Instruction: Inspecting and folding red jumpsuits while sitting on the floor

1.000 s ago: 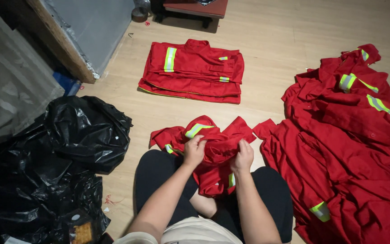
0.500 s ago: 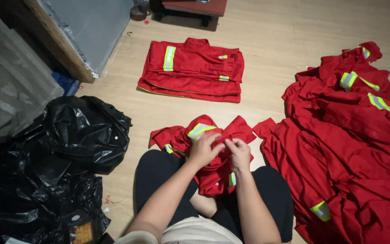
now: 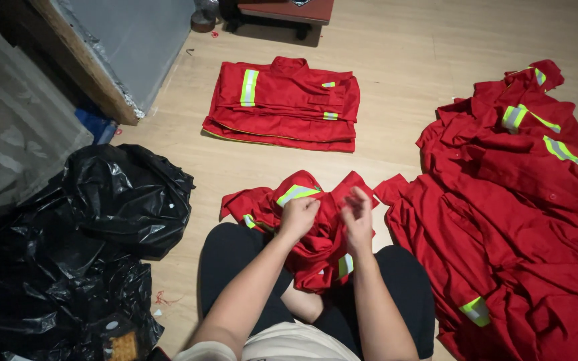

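I see a red jacket (image 3: 316, 241) with yellow-silver stripes, black bags (image 3: 95, 227), and a pale wood floor (image 3: 396, 73).

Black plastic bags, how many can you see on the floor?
2, as far as the view shows. One black bag sits puffed up left of the person's knee; a second, crumpled bag lies nearer the bottom left corner. Their folds overlap, so more could be hidden among them.

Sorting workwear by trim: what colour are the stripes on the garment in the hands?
Yellow-green with a silver centre band on the red garment, seen in the head view.
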